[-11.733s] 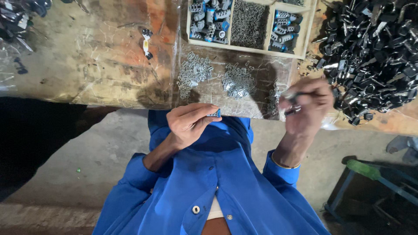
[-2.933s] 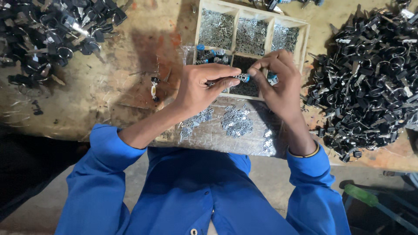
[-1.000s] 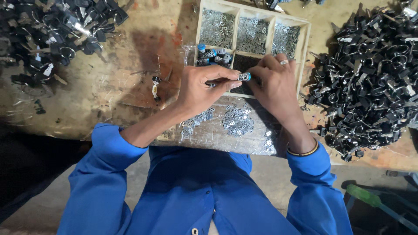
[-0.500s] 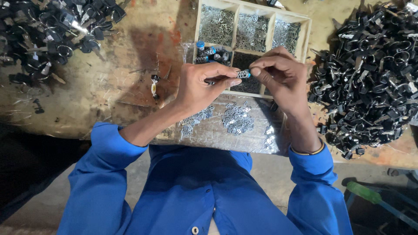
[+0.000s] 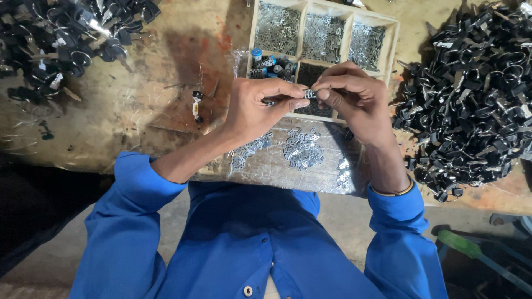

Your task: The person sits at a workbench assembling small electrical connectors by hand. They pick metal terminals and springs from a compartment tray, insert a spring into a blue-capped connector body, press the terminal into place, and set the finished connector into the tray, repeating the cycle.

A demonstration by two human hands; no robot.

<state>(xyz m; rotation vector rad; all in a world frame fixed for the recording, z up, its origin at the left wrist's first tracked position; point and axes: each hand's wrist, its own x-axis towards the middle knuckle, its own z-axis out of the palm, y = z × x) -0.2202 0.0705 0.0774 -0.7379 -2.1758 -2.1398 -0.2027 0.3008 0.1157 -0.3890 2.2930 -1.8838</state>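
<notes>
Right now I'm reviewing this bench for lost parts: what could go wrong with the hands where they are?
The small part, pinched between left hand and right hand above the tray, could slip and drop into the wrong compartment. The loose metal bits on the plastic sheet near the bench edge could get swept off by a forearm.

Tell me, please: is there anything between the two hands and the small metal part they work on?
Nothing visible. The left hand and right hand meet fingertip to fingertip on the small metal part, above the wooden tray.
</notes>
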